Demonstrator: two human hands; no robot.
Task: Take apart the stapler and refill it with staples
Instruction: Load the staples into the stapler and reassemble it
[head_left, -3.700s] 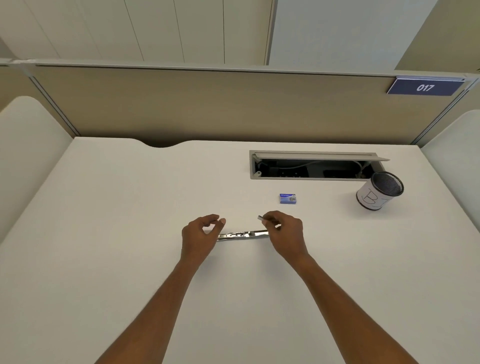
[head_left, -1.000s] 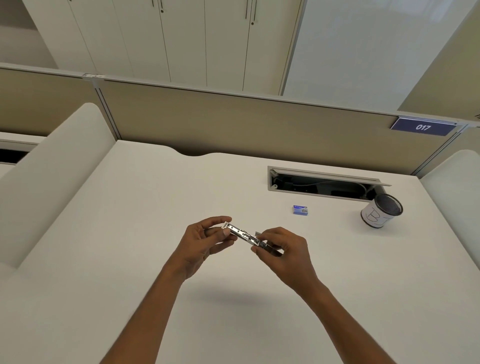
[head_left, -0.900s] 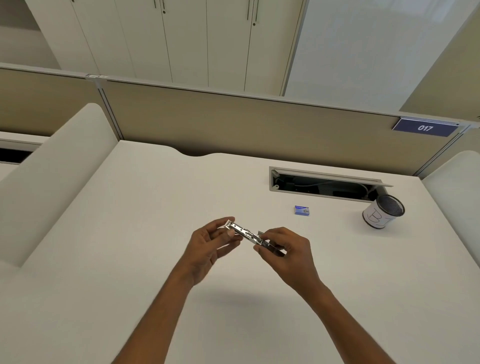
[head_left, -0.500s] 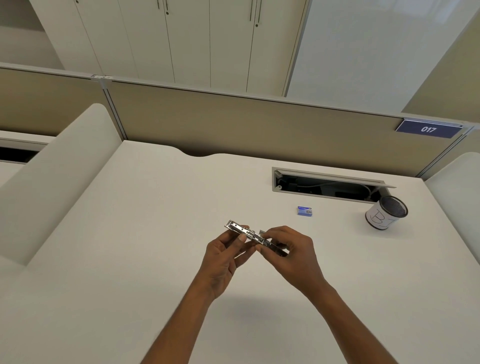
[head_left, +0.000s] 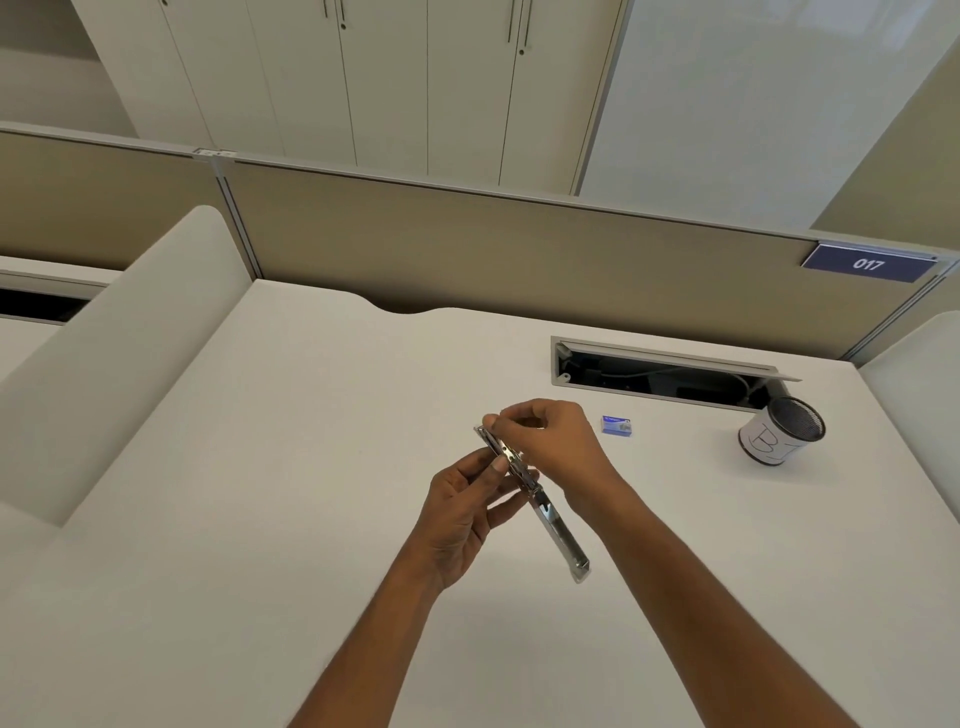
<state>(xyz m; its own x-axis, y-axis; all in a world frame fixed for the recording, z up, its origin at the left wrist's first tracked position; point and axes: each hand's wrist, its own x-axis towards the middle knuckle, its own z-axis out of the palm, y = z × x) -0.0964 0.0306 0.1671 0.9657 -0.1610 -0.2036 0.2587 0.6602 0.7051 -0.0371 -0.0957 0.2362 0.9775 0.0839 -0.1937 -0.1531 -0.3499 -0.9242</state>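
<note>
Hands above the desk (head_left: 260, 467): your left hand (head_left: 465, 512) pinches the metal stapler (head_left: 556, 525) mid-length, while your right hand (head_left: 550, 441) grips its far end, staple box (head_left: 616, 424) beyond.

Desk (head_left: 260, 519): white top, notched at its back edge against the partition. A small blue box (head_left: 616, 424) lay flat toward the back right. A white cup (head_left: 779, 439) with a dark mesh rim stood further right, just beside an open cable slot (head_left: 660, 376).
</note>
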